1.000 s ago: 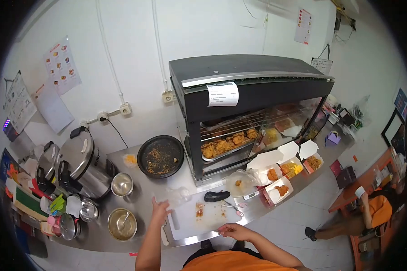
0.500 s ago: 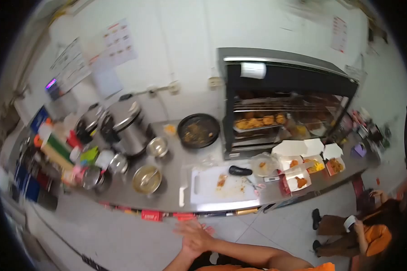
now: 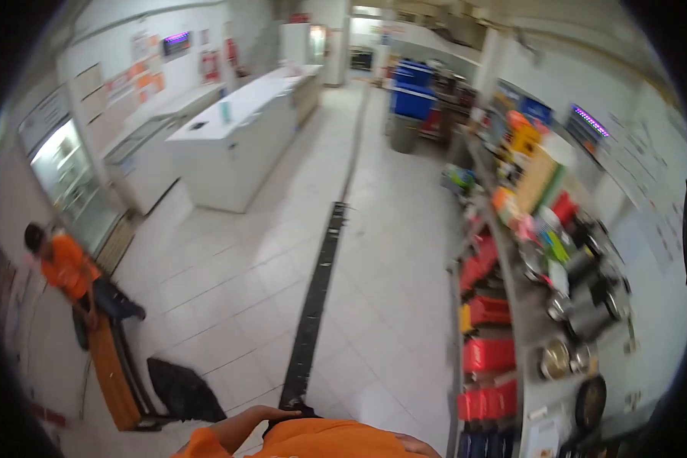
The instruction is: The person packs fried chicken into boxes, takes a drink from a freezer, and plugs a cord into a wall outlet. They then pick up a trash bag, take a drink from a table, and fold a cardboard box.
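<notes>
My left hand (image 3: pixel 281 414) is low in the head view, close against the dark clothing at my waist, below my orange shirt (image 3: pixel 320 439). Its fingers are blurred and partly hidden, and no held object shows. On the right side of my body only a strip of bare arm appears at the bottom edge; the right hand itself is out of sight. Beyond my waist, a long black floor strip (image 3: pixel 313 305) runs away across pale tiles.
To the right, a metal counter (image 3: pixel 504 217) carries pots and bottles, with red containers (image 3: pixel 488 355) on shelves below. Left are a white-topped island (image 3: pixel 244 114), a wooden bench (image 3: pixel 114 378), a black bag (image 3: pixel 182 389) and a person in orange (image 3: pixel 72 267). Blue bins (image 3: pixel 412 91) stand farther back.
The view has swung left from the food counter to the long room. My hands, clasped together in front of me before, have come apart, the left now beside my waist.
</notes>
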Demonstrator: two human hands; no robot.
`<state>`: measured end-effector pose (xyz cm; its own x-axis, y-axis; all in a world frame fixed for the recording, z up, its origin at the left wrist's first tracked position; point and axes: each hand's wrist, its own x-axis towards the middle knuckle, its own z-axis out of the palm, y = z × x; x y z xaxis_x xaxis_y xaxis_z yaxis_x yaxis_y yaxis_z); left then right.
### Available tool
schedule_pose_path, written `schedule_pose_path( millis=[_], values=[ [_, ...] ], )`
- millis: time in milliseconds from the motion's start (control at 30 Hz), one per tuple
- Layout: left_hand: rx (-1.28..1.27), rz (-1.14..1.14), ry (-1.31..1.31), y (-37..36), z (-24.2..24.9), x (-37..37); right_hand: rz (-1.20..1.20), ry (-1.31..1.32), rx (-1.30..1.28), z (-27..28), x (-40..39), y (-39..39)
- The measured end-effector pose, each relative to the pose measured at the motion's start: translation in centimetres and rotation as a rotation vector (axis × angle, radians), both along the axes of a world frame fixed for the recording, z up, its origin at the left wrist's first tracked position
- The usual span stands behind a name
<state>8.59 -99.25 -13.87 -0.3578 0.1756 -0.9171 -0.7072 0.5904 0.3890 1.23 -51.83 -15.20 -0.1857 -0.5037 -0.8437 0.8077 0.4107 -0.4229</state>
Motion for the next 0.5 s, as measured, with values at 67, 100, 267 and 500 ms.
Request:
schedule_pose_path(
  millis=[67,100,267,500],
  values=[
    [0.162,0.105,-0.376,-6.2,4.7,4.3,0.147,0.071,0.127,0.5,-2.9,-5.4],
    [0.264,0.147,-0.566,-8.3,5.8,6.7,0.198,0.113,0.186,0.8,-4.5,-7.8],
    [0.374,0.073,-0.409,-16.7,-0.3,12.0,0.254,0.339,0.371,2.0,-14.4,-18.5],
    [-0.362,0.482,0.466,-33.3,-2.8,0.9,0.419,0.415,0.482,-1.8,-26.2,-38.6]
  ],
)
